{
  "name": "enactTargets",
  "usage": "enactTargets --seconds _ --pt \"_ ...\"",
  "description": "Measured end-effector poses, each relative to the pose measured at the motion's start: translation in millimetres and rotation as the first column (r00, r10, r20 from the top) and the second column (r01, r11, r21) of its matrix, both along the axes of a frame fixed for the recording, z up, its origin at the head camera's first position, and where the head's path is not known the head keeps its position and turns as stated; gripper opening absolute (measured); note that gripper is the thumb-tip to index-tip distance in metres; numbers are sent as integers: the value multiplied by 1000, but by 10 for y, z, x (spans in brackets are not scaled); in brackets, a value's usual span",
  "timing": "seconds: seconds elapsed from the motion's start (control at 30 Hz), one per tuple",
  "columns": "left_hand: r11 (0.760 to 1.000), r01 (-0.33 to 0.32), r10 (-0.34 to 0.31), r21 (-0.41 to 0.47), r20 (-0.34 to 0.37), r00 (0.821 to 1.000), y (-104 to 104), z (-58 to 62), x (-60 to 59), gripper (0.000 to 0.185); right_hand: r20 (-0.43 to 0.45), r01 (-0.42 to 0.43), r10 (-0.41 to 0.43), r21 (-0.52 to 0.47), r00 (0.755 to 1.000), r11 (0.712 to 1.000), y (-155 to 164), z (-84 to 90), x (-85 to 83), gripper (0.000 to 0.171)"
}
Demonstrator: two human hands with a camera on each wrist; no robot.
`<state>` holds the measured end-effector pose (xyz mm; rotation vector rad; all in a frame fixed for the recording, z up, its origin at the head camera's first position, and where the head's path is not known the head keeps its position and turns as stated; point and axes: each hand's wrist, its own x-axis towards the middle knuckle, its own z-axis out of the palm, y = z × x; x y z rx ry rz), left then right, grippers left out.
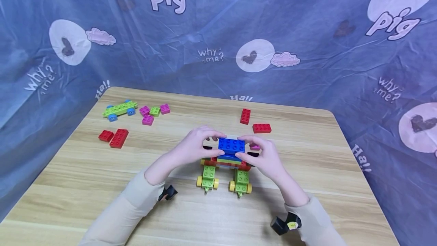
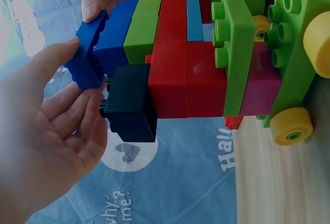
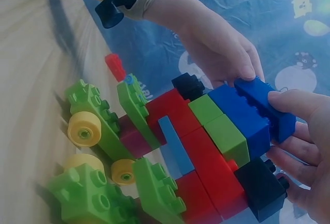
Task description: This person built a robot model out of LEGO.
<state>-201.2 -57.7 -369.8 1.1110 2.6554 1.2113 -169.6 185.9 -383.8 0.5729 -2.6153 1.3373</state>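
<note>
Brick of blue oblong plastic point(image 1: 231, 145), pinched by left hand point(image 1: 195, 145) at nine o'clock, right hand point(image 1: 267, 159) at three, is best pressed evenly onto blue plastic block point(image 3: 241, 120) below.

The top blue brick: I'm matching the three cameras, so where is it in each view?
Head: top blue brick, just below centre, between left hand and right hand.
Left wrist: top blue brick, left of centre, upper half.
Right wrist: top blue brick, right of centre, mid-height.
Shared landmark: the yellow wheels.
</note>
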Motion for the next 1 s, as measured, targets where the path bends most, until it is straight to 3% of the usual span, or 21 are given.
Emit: enactTargets --seconds 0.77,1.0 --pt "999 13 -14 -31 -11 1000 -1 -10 12 40 -20 -22 22 -5 1000 1000 9 -41 19 38" --pt "999 2 -2 -44 -2 1000 12 -23 20 40 15 -30 30 -6 999 1000 25 -42 25 36"
